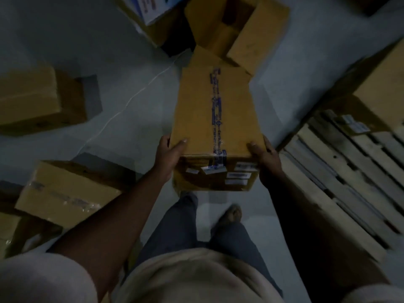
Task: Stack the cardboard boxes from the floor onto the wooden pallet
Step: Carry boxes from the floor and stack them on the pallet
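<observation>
Floor [135,62], pale grey and dim, spreads under everything I see. To my right lies the wooden pallet [341,178], its slats running diagonally, and on its far part sits a big brown carton [380,90] with a small pale label [355,125] near its lower edge — the print on it is too blurred to read.

Around me on the floor rest more cardboard boxes: one to my far left [37,99], one nearer at my lower left [67,191] with clear tape glinting across its top, and an open one ahead [238,29] with its flaps up. Beside that, at the top edge, a white box [150,7] shows blue and red print that I cannot make out.

Between my hands is the box I carry [215,119], held clear of the floor in front of my legs, just left of the pallet. Tape with dark blue printing [216,106] runs along the middle of its top and folds over the near face; the lettering is unreadable. Several small white stickers [238,174] sit on that near face, their text too smeared to tell.

My left hand [169,154] grips the near left corner, thumb on top. My right hand [265,156] grips the near right corner likewise — thumb over the edge, fingers down the side.
</observation>
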Demonstrator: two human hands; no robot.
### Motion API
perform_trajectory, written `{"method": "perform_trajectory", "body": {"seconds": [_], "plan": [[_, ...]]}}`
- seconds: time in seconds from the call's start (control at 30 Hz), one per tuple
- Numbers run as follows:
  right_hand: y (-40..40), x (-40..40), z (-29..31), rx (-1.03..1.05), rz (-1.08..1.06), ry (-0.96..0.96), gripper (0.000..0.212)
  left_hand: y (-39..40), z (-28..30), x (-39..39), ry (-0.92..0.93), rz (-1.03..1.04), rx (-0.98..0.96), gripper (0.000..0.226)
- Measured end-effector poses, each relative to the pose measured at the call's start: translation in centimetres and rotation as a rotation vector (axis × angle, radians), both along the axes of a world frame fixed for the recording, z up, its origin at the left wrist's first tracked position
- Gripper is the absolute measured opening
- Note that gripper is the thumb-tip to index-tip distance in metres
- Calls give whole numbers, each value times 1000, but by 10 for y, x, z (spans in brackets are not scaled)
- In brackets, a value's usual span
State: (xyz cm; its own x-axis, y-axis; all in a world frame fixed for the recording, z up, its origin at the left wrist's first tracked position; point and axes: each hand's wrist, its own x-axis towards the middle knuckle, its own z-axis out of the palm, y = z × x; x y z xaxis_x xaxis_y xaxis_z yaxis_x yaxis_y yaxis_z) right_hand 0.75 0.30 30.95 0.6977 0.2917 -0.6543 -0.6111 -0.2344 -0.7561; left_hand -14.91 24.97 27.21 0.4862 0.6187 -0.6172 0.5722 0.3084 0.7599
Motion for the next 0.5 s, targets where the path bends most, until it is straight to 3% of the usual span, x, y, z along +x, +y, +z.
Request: {"method": "perform_trajectory", "body": {"seconds": [0.2, 0.5], "plan": [[-144, -35, 44, 23, -163, -98, 55, -121, 49, 7, -82, -144, 38, 57], [-424, -101, 69, 36, -517, -119, 55, -380, 102, 24, -117, -407, 113, 50]]}}
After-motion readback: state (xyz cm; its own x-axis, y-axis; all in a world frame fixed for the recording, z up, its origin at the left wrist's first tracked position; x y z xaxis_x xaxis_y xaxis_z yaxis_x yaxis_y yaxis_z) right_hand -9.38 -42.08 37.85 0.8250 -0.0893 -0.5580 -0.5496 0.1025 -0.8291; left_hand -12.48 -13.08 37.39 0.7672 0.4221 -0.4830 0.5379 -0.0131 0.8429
